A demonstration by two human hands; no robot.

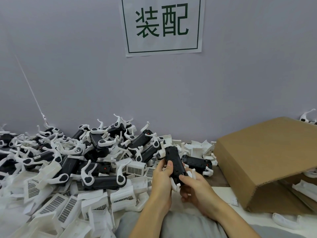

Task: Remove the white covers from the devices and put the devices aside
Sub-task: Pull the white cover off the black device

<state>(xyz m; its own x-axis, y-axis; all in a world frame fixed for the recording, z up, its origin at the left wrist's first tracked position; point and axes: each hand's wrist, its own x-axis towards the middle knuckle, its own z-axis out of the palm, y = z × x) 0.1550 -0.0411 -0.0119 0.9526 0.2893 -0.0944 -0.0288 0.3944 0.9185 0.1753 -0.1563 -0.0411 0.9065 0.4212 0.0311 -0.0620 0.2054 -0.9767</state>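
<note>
In the head view, a black device (174, 162) is sitting just right of the frame's center, held above the desk (217, 174). It is a long, dark, boxy body tilting up and to the left, with white curved arms sticking out beneath its lower end, near the palms.

The left hand (161, 177) is gripping the device from the left side, its thumb lying across the black top face and its fingers curling behind the body. The right hand (193, 184) is holding the lower end, with its thumb pressing on the black surface and its fingers wrapping underneath among the white arms. Both forearms are rising from the bottom edge of the frame and angling inward toward each other, the wrists close together.

A heap of devices (96, 152) with white arms is filling the middle left of the frame, and loose white covers (65, 203) are lying in front of it at lower left. A cardboard box (267, 152) is lying on its side at the right. A paper sign (163, 24) is hanging on the wall at top center.
</note>
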